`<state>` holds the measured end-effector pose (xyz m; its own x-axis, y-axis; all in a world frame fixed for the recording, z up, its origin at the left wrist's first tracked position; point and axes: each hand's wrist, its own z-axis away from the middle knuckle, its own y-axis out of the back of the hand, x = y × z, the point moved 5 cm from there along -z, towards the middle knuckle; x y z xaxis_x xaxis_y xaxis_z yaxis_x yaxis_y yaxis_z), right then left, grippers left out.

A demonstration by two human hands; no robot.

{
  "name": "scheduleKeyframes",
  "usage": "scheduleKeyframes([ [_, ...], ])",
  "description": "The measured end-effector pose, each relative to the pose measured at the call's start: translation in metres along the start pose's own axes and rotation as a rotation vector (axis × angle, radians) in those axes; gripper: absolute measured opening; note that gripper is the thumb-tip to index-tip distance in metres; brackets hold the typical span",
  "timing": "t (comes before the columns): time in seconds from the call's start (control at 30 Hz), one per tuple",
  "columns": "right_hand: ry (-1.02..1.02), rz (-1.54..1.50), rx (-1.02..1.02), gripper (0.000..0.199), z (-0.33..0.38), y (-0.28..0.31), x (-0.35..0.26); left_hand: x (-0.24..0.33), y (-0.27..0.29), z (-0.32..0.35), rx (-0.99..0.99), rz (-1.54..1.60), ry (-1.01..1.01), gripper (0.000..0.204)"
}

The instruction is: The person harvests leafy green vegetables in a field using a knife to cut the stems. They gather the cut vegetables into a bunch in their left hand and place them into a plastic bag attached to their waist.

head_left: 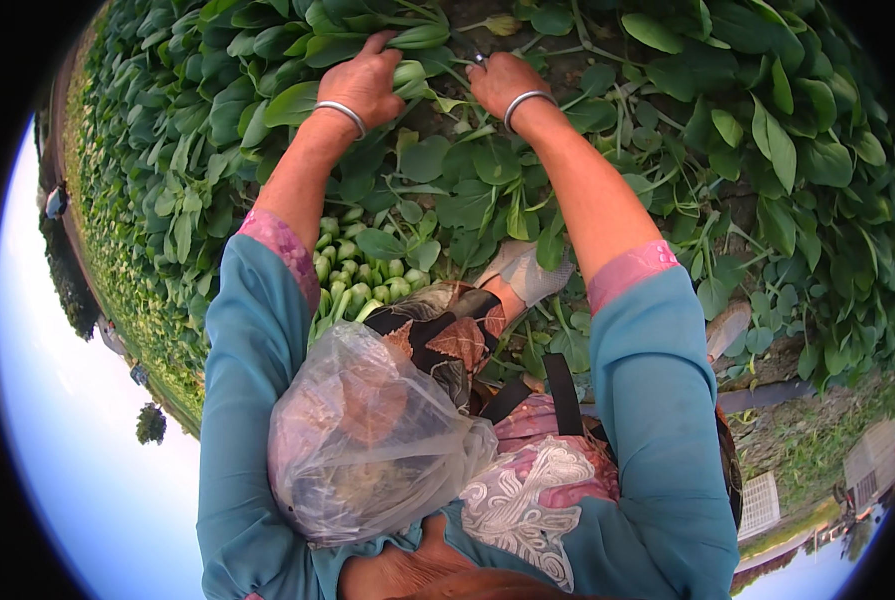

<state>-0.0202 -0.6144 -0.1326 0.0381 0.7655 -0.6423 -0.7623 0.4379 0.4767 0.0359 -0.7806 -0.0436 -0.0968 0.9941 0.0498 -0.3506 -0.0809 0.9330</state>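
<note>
My left hand (359, 88) is closed around the pale green base of a bok choy (409, 78) among the leaves at the top of the view. A second bok choy (419, 37) lies just beyond its fingertips. My right hand (507, 85) is curled a short way to the right, its fingers on a small dark tool (479, 59). Leaves and soil blend with the far end of that tool, so I cannot make out its kind. A silver bangle circles each wrist.
Several bok choy (357, 270) are heaped with their bases up, left of my shoe (527, 272). A clear plastic bag (367, 440) covers my knee. Dense leafy plants (217, 110) spread at the left, more (767, 130) at the right. White crates (759, 503) stand at lower right.
</note>
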Motion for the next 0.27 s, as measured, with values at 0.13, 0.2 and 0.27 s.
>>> scheduleKeyframes([
  [0.13,-0.018,0.064,-0.033,0.038,0.002,0.008,-0.016,0.001,-0.002,0.001,-0.015,0.0,0.014,0.043],
  [0.2,-0.026,0.079,-0.049,0.037,-0.005,0.005,-0.021,0.002,-0.005,0.001,-0.007,0.012,0.009,0.042],
  [0.27,-0.031,0.083,-0.048,0.036,-0.011,-0.002,-0.023,0.002,-0.006,0.007,-0.016,0.002,0.019,0.046],
])
